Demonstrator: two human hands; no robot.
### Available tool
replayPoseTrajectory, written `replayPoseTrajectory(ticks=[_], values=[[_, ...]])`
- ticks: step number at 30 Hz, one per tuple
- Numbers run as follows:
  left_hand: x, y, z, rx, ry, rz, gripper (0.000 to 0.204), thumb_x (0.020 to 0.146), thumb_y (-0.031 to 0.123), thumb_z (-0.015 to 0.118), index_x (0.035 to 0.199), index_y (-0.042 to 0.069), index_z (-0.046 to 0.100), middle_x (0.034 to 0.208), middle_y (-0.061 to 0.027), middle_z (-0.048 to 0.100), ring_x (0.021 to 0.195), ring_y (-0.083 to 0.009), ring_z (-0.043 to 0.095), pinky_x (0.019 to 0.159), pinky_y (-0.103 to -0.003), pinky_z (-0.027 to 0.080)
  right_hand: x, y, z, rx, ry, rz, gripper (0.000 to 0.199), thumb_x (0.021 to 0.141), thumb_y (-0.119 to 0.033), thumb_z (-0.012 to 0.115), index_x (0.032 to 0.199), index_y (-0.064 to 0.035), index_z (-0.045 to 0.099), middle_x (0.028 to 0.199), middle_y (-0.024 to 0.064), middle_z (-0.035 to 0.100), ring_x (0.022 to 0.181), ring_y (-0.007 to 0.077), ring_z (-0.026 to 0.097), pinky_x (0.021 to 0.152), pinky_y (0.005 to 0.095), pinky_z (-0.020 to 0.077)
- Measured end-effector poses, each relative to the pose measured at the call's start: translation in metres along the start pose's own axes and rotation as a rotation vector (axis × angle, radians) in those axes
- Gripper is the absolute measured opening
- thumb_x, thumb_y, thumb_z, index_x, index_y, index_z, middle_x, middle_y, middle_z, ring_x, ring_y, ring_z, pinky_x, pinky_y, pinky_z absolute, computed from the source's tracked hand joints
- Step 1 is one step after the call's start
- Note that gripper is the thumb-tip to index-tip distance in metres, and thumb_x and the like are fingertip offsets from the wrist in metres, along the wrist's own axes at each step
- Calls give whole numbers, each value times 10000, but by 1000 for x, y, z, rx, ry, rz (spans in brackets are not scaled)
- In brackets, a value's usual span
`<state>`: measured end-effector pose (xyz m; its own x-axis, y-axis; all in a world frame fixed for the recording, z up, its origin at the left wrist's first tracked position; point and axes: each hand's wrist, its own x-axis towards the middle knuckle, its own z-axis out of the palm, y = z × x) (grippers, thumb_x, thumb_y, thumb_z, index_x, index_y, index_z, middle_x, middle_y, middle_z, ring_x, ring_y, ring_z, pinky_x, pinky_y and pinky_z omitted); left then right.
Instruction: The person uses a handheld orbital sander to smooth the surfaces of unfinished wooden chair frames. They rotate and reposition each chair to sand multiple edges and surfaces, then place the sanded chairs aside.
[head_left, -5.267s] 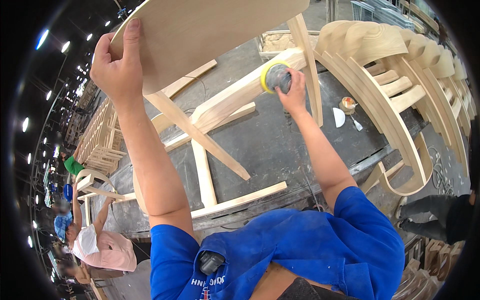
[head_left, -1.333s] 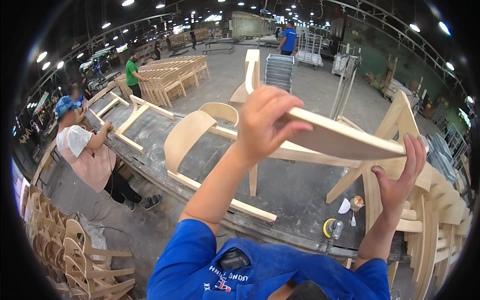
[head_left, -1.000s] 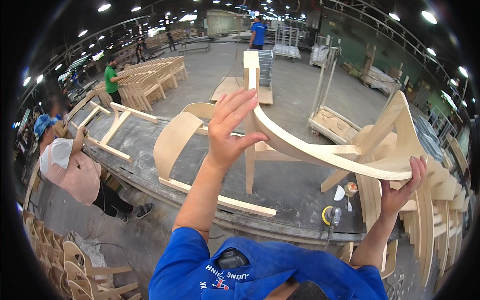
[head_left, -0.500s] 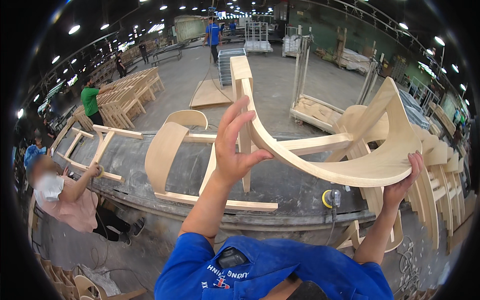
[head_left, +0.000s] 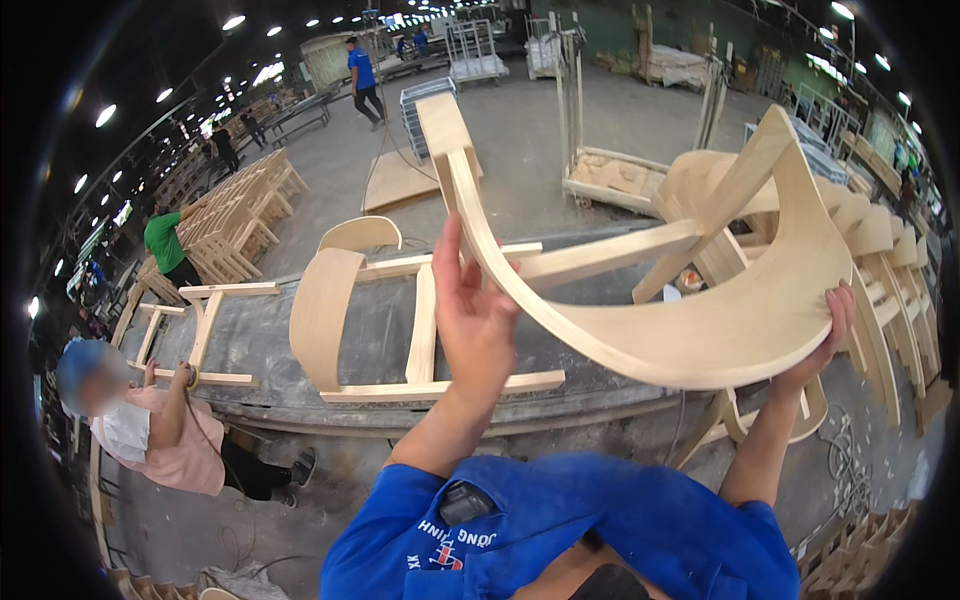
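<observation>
Co-worker [head_left: 165, 430] at far left, beside the surface [head_left: 382, 335]. Chair frame [head_left: 325, 310] lies on it. Our left hand [head_left: 478, 325] holds the curved rail [head_left: 482, 232] of a tilted chair [head_left: 610, 255] over the surface; our right hand [head_left: 820, 340] grips its backrest [head_left: 740, 330]. Rightmost, we note stacked frames [head_left: 870, 228].

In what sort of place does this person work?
Most likely a furniture workshop or factory. The left hand and right hand hold a pale, curved wooden chair frame; another pale wooden chair frame lies on the long, dark grey workbench; and rows of pale wooden frames stand beyond.
</observation>
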<state>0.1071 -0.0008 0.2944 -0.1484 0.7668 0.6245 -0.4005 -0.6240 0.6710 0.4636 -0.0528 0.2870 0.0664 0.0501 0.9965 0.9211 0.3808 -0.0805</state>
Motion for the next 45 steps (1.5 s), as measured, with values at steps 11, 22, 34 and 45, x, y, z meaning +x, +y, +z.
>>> replayPoseTrajectory(ticks=[11, 22, 34, 45], values=[[8, 1, -56, -28, 32, -237, 1004, 820, 656, 571, 1544, 154, 91, 1410, -161, 406, 1194, -340, 548, 965, -427, 512, -12, -80, 38, -139, 33, -222, 528, 873, -379, 699, 1219, -50, 473, 1138, 126, 476, 1124, 315, 444, 1028, 520, 358], [-19, -6, -35, -92, 52, -303, 922, 863, 129, 725, 1505, 134, 63, 1510, -180, 243, 1272, -352, 496, 1042, -437, 474, -12, -77, 39, -125, 49, -251, 479, 866, -336, 697, 1195, -78, 465, 1084, 115, 478, 1035, 264, 467, 1018, 528, 347], [-29, -6, -23, -100, 69, -233, 720, 913, 218, 668, 1468, 29, 250, 1456, -152, 360, 1257, -361, 509, 1028, -452, 489, -21, -66, 31, -103, 15, -212, 617, 818, -466, 721, 1221, -71, 470, 1161, 162, 476, 1152, 343, 432, 1031, 546, 338], [-28, -19, -29, -2, 62, -108, 606, 961, 215, 580, 1465, 27, 301, 1433, -180, 411, 1251, -367, 514, 1033, -485, 483, -20, 4, 31, 583, 87, 364, 1105, 639, -298, 897, 1477, -22, 232, 1481, 198, 322, 1355, 326, 368, 1119, 432, 317]])
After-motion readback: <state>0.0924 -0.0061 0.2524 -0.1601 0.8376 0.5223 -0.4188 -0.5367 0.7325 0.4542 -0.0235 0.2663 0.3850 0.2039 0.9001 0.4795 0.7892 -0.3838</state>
